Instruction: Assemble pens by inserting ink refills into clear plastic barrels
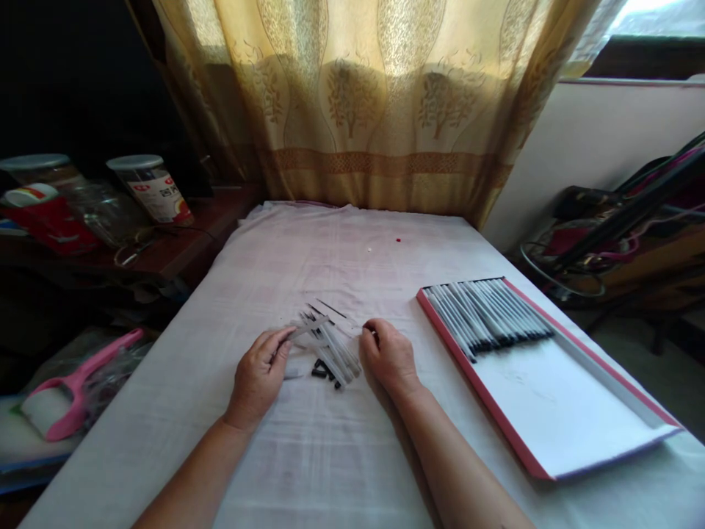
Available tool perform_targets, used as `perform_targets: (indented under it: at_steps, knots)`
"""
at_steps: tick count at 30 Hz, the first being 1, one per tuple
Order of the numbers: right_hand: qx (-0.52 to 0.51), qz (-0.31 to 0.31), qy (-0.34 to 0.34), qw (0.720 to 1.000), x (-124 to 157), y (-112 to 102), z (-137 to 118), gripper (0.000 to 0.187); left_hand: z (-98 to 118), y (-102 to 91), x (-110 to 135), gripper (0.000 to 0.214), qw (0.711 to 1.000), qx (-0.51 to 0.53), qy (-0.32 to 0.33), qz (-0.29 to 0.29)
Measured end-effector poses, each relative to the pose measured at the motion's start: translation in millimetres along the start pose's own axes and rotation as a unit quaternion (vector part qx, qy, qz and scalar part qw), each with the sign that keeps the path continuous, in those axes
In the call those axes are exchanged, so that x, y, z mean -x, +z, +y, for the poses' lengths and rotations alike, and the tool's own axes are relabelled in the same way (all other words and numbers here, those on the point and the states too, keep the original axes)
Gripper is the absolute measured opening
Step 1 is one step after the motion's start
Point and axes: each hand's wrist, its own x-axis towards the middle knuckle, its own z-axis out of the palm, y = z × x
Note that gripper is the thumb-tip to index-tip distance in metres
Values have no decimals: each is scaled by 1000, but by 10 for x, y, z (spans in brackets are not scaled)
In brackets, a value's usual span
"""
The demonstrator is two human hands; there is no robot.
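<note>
A loose pile of clear pen barrels (333, 349) and small black caps (324, 369) lies on the white cloth in front of me. My left hand (260, 375) pinches one clear barrel (308, 328) by its end, just left of the pile. My right hand (388, 356) rests on the cloth at the pile's right edge with its fingers curled in a pinch; what they hold is too small to make out. To the right, a white tray with a red rim (551, 411) carries a neat row of assembled pens (487, 316) at its far end.
The table (330, 455) is draped in white cloth, with two tiny beads (397, 239) near the back. A gold curtain (374, 103) hangs behind. Jars (151, 187) stand on a dark shelf at left, a pink-handled roller (71, 386) lies below, and cables and clutter (622, 220) are at right.
</note>
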Motion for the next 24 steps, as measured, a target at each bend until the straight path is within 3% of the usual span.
perform_targets:
  at_steps: [3,8,11,13,24]
  knots:
    - [-173,46,61,982,-52,-6,117,18,-4,-11,2,31,1000,4,-16,-8]
    - [-419,74,159,891,-163,-125,225,27,-20,-30,-3,29,1000,1,-25,-7]
    - [-516,57,201,831,-199,-219,255,32,-40,-30,-1,28,1000,1,-25,-3]
    - [-550,38,211,807,-204,-255,273,34,-48,-28,2,28,1000,1,-24,0]
    - [-536,-7,192,822,-138,-231,370,30,-33,-36,0,27,1000,7,-20,2]
